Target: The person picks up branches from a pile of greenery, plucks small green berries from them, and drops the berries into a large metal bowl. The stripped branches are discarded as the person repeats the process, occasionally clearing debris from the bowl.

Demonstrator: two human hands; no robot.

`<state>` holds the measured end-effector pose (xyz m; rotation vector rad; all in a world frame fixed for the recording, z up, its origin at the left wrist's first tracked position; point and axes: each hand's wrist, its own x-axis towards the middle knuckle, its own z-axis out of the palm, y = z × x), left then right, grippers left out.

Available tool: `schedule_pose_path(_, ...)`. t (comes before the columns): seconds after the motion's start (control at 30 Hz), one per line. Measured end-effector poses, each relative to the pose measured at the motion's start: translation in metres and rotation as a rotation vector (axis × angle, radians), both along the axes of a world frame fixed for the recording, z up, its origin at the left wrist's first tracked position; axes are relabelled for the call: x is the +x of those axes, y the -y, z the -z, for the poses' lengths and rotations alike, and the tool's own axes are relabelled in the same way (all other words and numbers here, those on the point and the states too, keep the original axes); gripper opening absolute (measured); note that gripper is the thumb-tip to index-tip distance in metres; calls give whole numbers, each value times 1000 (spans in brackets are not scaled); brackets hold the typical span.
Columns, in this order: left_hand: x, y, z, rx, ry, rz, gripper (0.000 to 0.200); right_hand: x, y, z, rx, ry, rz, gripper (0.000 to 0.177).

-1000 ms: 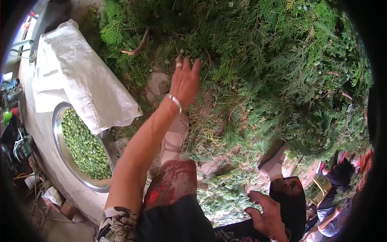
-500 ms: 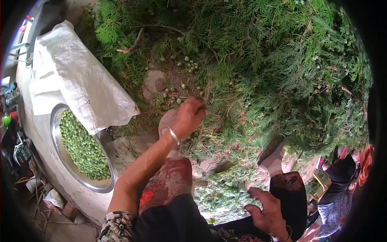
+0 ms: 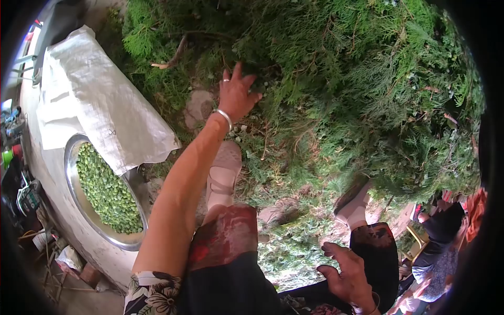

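Note:
My left hand point(image 3: 239, 97), wearing a ring and a silver bracelet, reaches forward with fingers spread over the heap of cut evergreen branches point(image 3: 336, 89). Its fingertips meet dark foliage, and I see nothing held in it. Small pale green cones lie in the litter around it. My right hand point(image 3: 349, 278) rests low near my right leg, thumb and fingers apart, holding nothing visible. Left of my forearm, a round metal basin point(image 3: 71, 173) carries many green cones point(image 3: 107, 194), partly covered by a white woven sack point(image 3: 105, 100).
My shoes point(image 3: 223, 173) stand among fallen sprigs. A bare broken branch point(image 3: 173, 58) sticks out of the heap's left side. Other people point(image 3: 441, 252) sit at the lower right. Bricks point(image 3: 90, 275) and assorted clutter lie along the far left.
My left hand has moved forward from near my shoe into the branches, and its closed fingers have spread. My left leg has shifted slightly right. The right hand stays about where it was.

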<state>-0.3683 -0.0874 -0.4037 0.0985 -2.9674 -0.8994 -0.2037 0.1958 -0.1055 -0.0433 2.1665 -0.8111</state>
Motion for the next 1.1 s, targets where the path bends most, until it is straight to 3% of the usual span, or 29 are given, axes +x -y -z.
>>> schedule_pose_path(0.1,31,-6,3,181,54,171,43,1,0,-1,11,-10,-10,43)
schedule_pose_path(0.23,82,-26,-21,180,158,280,39,5,-2,2,-12,-23,-17,42)
schedule_pose_path(0.3,85,-36,-45,-46,53,-13,36,5,-3,2,-13,-43,-28,42)
schedule_pose_path(0.33,85,-37,-44,-44,52,-9,36,5,-3,1,-11,-40,-28,42)
schedule_pose_path(0.4,83,-36,-37,-6,-1,351,37,4,-3,1,-11,-41,-26,43)
schedule_pose_path(0.43,82,-39,-34,-7,-4,354,37,4,-3,0,-10,-38,-28,42)
schedule_pose_path(0.5,77,-50,-30,-159,-10,608,36,3,-3,-2,-1,-40,-19,42)
schedule_pose_path(0.63,76,-46,-18,-227,104,525,25,-4,-1,-13,32,-114,-67,41)
schedule_pose_path(0.77,69,-38,-79,-101,-6,475,24,-8,-8,-18,2,-315,-143,48)
schedule_pose_path(0.83,62,-33,-127,312,265,505,23,-9,-6,-23,-11,-478,-122,47)
schedule_pose_path(0.97,48,-56,-231,356,70,731,19,-21,2,-34,-136,-836,-6,46)
schedule_pose_path(1.03,48,-76,-273,320,105,864,12,-29,2,-46,-127,-1051,-94,47)
schedule_pose_path(1.1,52,-101,-305,207,70,946,11,-28,-2,-44,-170,-1022,-57,47)
